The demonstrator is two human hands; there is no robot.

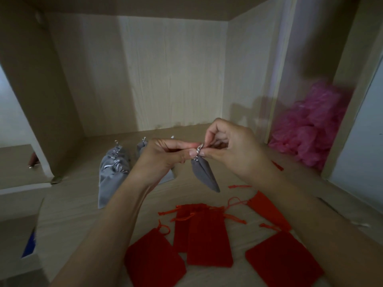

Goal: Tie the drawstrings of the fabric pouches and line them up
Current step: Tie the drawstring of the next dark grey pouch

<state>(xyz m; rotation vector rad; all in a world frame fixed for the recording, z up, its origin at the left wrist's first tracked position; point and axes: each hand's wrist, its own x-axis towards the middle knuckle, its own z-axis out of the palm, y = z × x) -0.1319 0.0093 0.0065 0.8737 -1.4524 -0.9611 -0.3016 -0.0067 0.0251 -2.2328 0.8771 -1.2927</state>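
The grip of both hands was pinched tight on the silver drawstring point(198, 151) at the neck of a grey pouch point(205, 175). The left hand point(163, 156) came in from 9 o'clock and the right hand point(234, 150) from 3 o'clock, with thumbs and forefingers meeting at the cord. The pouch hung free below them, its lower corner pointing toward 5 o'clock, above the worktop point(72, 204). To tie this well, I judged, the two cord ends would need drawing outward evenly with the neck held gathered, so that the knot seated snug against the fabric and not partway up the cord. At 9 o'clock from the grip lay the tied grey pouches point(113, 168) side by side, necks toward 12 o'clock, one partly hidden behind the left hand. At 6 o'clock several red pouches point(207, 235) lay loose, some overlapping, their cords seemingly untied. A heap of pink plastic point(310, 129) sat at 3 o'clock. No brand, label or writing could be read anywhere.
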